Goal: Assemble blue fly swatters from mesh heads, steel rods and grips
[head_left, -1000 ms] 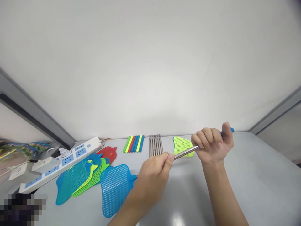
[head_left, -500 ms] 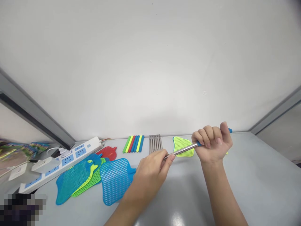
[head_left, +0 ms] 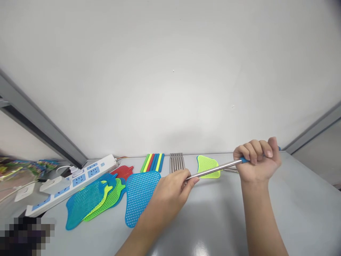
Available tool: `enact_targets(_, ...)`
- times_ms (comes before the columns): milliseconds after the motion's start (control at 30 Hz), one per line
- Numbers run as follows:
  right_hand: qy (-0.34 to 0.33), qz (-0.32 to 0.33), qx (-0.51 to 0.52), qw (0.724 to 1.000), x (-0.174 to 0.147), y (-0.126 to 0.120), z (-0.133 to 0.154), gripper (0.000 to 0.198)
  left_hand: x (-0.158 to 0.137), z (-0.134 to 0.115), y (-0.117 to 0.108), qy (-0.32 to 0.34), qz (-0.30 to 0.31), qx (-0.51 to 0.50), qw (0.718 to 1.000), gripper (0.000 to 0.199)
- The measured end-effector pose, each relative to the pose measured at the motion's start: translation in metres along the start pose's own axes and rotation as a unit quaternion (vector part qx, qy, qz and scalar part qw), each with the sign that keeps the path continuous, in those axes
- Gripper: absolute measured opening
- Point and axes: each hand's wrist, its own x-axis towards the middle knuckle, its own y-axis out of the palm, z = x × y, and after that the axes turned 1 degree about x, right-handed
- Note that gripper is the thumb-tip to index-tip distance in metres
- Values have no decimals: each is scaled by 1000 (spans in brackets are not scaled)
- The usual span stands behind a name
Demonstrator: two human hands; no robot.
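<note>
A fly swatter is stretched between my two hands. Its blue mesh head (head_left: pixel 141 193) shows to the left of my left hand (head_left: pixel 172 192), which covers where head and rod meet. My left fingers are closed around the metal rod (head_left: pixel 214 169). At the rod's other end, my right hand (head_left: pixel 257 158) is wrapped around the blue handle grip (head_left: pixel 243 160), whose tip pokes out past the thumb. Behind the rod lies a yellow-green swatter head (head_left: pixel 207 165) with thin metal rods beside it, partly hidden by my right hand.
Loose swatter heads, including a blue one (head_left: pixel 84 202), a green one (head_left: pixel 112 199) and a red one (head_left: pixel 124 172), overlap at left beside a white power strip (head_left: pixel 80 181). Coloured grips (head_left: pixel 152 163) and metal rods (head_left: pixel 177 161) lie in rows against the wall (head_left: pixel 173 89).
My right hand has moved right, away from the left, and more metal rod shows between them. The held blue swatter head has turned and shifted slightly up and right.
</note>
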Motion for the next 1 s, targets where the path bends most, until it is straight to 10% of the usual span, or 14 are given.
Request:
enact_targets(367, 6, -274, -104, 956, 7, -10, -1, 27, 3, 9, 0, 18, -15, 93, 995, 30)
enact_targets(1000, -97, -155, -43, 982, -24, 18, -4, 11, -11, -9, -3, 12, -89, 178, 980, 26)
